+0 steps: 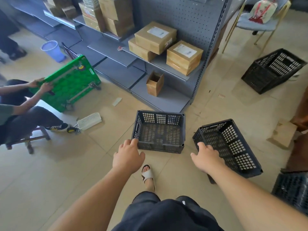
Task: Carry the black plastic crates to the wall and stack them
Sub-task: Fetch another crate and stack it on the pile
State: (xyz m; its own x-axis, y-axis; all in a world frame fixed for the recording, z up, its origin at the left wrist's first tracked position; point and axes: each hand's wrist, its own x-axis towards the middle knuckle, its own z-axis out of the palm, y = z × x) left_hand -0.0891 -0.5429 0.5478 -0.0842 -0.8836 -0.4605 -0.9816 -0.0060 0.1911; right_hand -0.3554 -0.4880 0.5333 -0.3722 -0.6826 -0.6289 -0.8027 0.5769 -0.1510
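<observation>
Three black plastic crates stand apart on the beige tiled floor (pixel 50 172) of a storeroom. Grey metal shelving (pixel 175 17) holding cardboard boxes (pixel 155 37) rises behind them. At the floor's left edge, a seated person (pixel 25 117) holds a tipped green cart (pixel 66 85). All the crates have lattice walls and bases and are empty. The middle crate (pixel 160 130) sits flat just before the shelving's foot, the right crate (pixel 228 147) lies tilted near it, and the far crate (pixel 273 70) leans well away towards the floor's far right corner. The left hand (pixel 128 157) reaches to the middle crate's near-left corner; its fingers are loose and spread, tips touching the rim without closing on it. The right hand (pixel 205 157) lies over the right crate's near corner; I cannot tell whether its fingers hook the rim.
</observation>
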